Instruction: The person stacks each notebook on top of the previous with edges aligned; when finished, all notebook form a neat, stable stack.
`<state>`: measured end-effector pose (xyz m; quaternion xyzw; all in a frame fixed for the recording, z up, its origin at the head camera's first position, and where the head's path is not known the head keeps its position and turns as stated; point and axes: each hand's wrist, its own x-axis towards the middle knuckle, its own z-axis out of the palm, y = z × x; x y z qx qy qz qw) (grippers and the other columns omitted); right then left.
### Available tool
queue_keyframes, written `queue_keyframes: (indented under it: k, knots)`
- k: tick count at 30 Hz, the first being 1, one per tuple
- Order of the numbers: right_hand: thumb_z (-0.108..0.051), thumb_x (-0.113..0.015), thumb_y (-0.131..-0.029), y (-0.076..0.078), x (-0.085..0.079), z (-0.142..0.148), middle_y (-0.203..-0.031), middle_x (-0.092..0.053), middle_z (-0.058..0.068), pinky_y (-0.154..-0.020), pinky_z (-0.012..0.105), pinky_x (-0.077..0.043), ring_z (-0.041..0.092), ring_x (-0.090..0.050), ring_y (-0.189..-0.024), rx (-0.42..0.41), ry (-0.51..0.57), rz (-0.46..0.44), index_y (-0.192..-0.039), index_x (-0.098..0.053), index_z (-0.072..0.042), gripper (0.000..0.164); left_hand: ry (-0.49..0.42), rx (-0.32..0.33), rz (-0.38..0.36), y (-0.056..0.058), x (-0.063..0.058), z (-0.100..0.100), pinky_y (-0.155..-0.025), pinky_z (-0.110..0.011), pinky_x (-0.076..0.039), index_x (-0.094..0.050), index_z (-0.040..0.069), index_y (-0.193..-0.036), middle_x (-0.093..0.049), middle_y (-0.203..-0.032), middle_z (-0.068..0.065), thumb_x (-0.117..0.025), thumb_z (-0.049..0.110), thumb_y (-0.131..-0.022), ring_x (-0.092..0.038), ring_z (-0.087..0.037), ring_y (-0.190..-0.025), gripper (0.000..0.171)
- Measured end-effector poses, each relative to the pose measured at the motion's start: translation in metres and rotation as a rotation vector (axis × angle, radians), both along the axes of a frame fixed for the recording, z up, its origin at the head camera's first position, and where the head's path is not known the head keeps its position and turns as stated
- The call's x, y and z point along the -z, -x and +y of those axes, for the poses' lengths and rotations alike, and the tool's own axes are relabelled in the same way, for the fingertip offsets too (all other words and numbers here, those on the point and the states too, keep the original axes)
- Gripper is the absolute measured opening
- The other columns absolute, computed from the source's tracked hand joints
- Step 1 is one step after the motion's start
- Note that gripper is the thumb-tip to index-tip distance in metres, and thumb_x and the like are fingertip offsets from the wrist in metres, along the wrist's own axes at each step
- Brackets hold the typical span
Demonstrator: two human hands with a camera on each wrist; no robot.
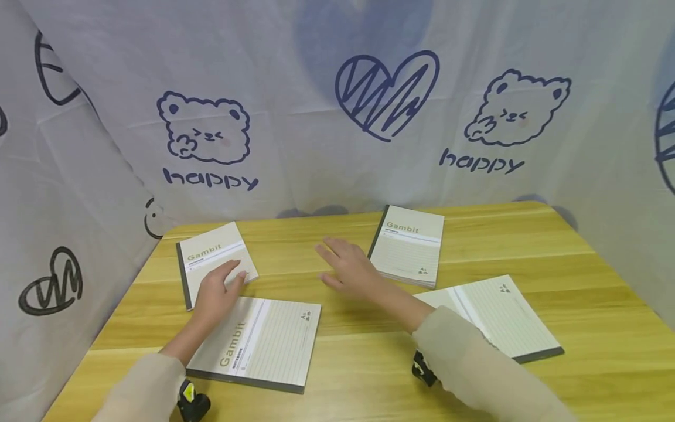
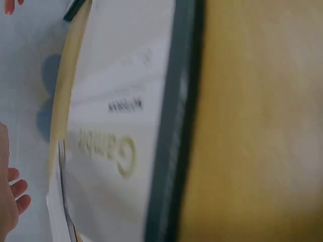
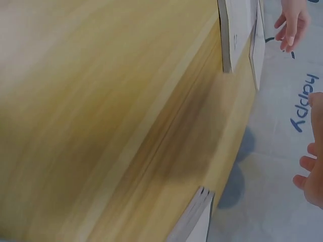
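Observation:
My left hand [image 1: 215, 293] hovers with loose, spread fingers, overlapping the back-left notebook [image 1: 203, 266] in the head view. Below it lies the front-left notebook [image 1: 279, 346], a pale "Gambit" one with a dark spine, which fills much of the left wrist view. My right hand [image 1: 350, 271] is above the middle of the table, fingers apart and pointing left. Nearest to it is the back-right notebook [image 1: 413, 252], just to its right. Under the right forearm lies the front-right notebook [image 1: 514, 316], partly covered by the sleeve. Neither hand holds anything.
The notebooks lie flat on a yellow wood-grain table [image 1: 364, 363]. A pale cloth [image 1: 295, 158] with bear and heart drawings hangs behind the table and at its sides. Dark wrist-worn devices [image 1: 192, 403] show below both cuffs.

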<state>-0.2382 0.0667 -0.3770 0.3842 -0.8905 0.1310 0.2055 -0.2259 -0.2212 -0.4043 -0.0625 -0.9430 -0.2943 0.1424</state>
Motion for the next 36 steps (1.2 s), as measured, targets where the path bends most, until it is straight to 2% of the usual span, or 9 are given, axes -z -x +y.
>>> queue_keyframes:
  k: [4, 9, 14, 19, 27, 36]
  knots:
    - [-0.030, -0.056, -0.091, -0.001, 0.004, -0.016, -0.138, -0.045, 0.020, -0.100, 0.050, -0.042, 0.035, -0.045, -0.125, 0.003, -0.034, -0.036, -0.134, -0.045, -0.002, 0.052, 0.084, -0.022, -0.047, -0.011, 0.004, -0.019, -0.106, -0.057, -0.029, -0.048, -0.008, -0.128, -0.041, -0.136, -0.032, -0.045, 0.021, -0.097, -0.038, -0.048, -0.126, 0.043]
    - [-0.035, -0.049, -0.094, -0.004, 0.008, -0.034, -0.145, -0.037, 0.018, -0.104, 0.049, -0.038, 0.034, -0.039, -0.130, 0.035, -0.078, -0.141, -0.140, -0.038, -0.004, 0.056, 0.177, -0.014, -0.095, -0.024, 0.011, -0.040, -0.105, -0.062, -0.024, -0.043, -0.009, -0.132, -0.031, -0.140, -0.036, -0.042, 0.029, -0.098, -0.029, -0.054, -0.127, 0.051]
    - [-0.040, -0.043, -0.097, -0.007, 0.014, -0.045, -0.148, -0.033, 0.014, -0.108, 0.047, -0.034, 0.030, -0.035, -0.135, 0.052, -0.177, -0.190, -0.144, -0.032, -0.009, 0.057, 0.212, -0.005, -0.117, -0.034, 0.022, -0.057, -0.103, -0.066, -0.021, -0.038, -0.011, -0.134, -0.023, -0.141, -0.040, -0.042, 0.034, -0.098, -0.023, -0.059, -0.127, 0.058]
    - [-0.044, -0.037, -0.097, -0.008, 0.021, -0.052, -0.153, -0.026, 0.009, -0.112, 0.048, -0.027, 0.027, -0.027, -0.139, 0.052, -0.267, -0.251, -0.147, -0.026, -0.013, 0.060, 0.243, 0.030, -0.142, -0.041, 0.030, -0.064, -0.103, -0.066, -0.018, -0.038, -0.011, -0.134, -0.021, -0.140, -0.042, -0.040, 0.037, -0.098, -0.020, -0.060, -0.127, 0.060]
    - [-0.047, -0.036, -0.097, -0.006, 0.028, -0.069, -0.154, -0.023, 0.008, -0.115, 0.045, -0.023, 0.027, -0.024, -0.141, 0.034, -0.267, -0.316, -0.147, -0.026, -0.014, 0.061, 0.251, 0.046, -0.216, -0.043, 0.034, -0.067, -0.105, -0.067, -0.014, -0.028, -0.014, -0.138, -0.020, -0.144, -0.037, -0.033, 0.040, -0.099, -0.013, -0.058, -0.131, 0.067]
    - [-0.049, -0.032, -0.097, -0.004, 0.033, -0.081, -0.156, -0.018, 0.008, -0.117, 0.042, -0.017, 0.025, -0.018, -0.143, 0.034, -0.284, -0.391, -0.148, -0.023, -0.013, 0.063, 0.245, 0.056, -0.260, -0.042, 0.036, -0.068, -0.106, -0.066, -0.016, -0.026, -0.013, -0.139, -0.018, -0.146, -0.034, -0.032, 0.043, -0.099, -0.011, -0.054, -0.134, 0.069]
